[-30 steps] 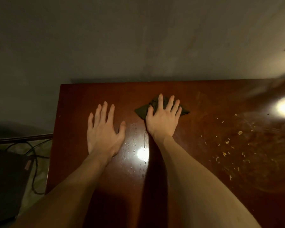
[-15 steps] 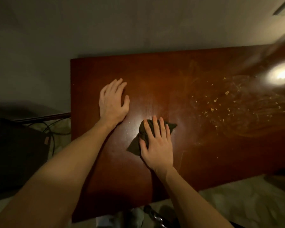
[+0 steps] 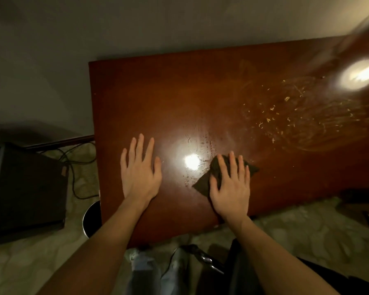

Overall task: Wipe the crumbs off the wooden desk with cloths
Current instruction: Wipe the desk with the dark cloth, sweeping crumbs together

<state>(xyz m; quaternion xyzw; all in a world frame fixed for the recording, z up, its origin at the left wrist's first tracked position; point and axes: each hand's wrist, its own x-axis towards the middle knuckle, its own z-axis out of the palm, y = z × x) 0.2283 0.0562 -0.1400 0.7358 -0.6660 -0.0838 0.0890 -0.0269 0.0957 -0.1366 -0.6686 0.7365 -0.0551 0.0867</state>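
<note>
The dark cloth (image 3: 216, 177) lies flat near the desk's (image 3: 158, 92) front edge under my right hand (image 3: 230, 186), fingers spread, pressing it. My left hand (image 3: 140, 171) rests open and empty beside. Crumbs (image 3: 285, 118) lie well apart to the right; a fast sweep could scatter them onto the floor.

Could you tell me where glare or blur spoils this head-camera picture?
Head view: glare spots shine on the desk between the left hand and the cloth, and top right; that far corner is smeared; the room is dim.
</note>
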